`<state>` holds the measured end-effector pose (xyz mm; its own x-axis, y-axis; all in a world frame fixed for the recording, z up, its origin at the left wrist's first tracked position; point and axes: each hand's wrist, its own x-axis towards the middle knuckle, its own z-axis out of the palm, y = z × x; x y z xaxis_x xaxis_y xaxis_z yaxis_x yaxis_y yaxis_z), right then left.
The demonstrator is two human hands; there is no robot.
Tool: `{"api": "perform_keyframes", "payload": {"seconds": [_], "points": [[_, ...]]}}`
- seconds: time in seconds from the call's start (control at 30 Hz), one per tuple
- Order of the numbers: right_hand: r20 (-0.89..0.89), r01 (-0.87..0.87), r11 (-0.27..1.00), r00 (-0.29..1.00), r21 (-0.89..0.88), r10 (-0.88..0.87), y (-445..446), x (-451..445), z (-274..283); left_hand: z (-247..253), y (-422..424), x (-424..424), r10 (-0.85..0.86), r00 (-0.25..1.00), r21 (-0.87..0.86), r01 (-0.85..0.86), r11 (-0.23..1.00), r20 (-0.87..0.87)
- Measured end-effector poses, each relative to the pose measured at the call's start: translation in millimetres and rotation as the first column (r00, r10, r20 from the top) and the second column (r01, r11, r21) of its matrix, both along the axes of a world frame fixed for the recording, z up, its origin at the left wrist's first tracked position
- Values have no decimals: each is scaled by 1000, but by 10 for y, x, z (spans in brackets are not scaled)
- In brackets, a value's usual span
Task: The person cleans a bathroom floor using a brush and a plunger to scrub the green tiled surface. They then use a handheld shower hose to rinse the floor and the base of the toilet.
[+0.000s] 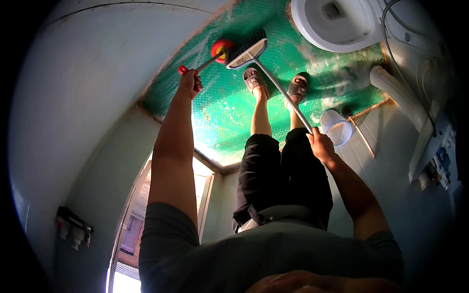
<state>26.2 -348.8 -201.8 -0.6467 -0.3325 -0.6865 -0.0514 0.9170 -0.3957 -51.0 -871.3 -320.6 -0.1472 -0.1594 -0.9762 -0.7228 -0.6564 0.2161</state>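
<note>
My left hand (190, 83) is closed round the stick of a plunger (222, 48) with a red cup and yellow centre, at the upper left over the green floor. My right hand (321, 145) grips the metal handle of a broom (244, 54). The handle slants up and left to the broom's pale head, whose dark bristles point up beside the plunger cup. My feet in sandals (253, 79) stand on the textured green floor (216, 106) below the broom head. Whether the plunger cup presses on the floor, I cannot tell.
A white toilet bowl (339, 25) stands at the upper right, with a grey hose (388, 51) near it. A plastic wastebasket (335, 126), a brush with a wooden stick (362, 137) and a thick white pipe (395, 91) are at right. A doorway frame (128, 212) is lower left.
</note>
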Motion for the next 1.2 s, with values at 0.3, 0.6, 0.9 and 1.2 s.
{"api": "perform_keyframes", "payload": {"seconds": [0.3,0.6,0.9,1.2], "points": [[184,23,994,982,107,-43,15,46,-208,31,209,-188,39,997,-55,-35,998,72],[273,271,960,920,70,-280,961,-98,363,146,149,2,-69,996,-100,74,992,57],[492,637,713,539,292,-683,1023,-143,914,303,209,474,68,998,-58,-69,996,-13],[800,711,703,430,-13,-419,-203,-1224,1166,438,479,1182,291,957,-56,-291,955,-6]]}}
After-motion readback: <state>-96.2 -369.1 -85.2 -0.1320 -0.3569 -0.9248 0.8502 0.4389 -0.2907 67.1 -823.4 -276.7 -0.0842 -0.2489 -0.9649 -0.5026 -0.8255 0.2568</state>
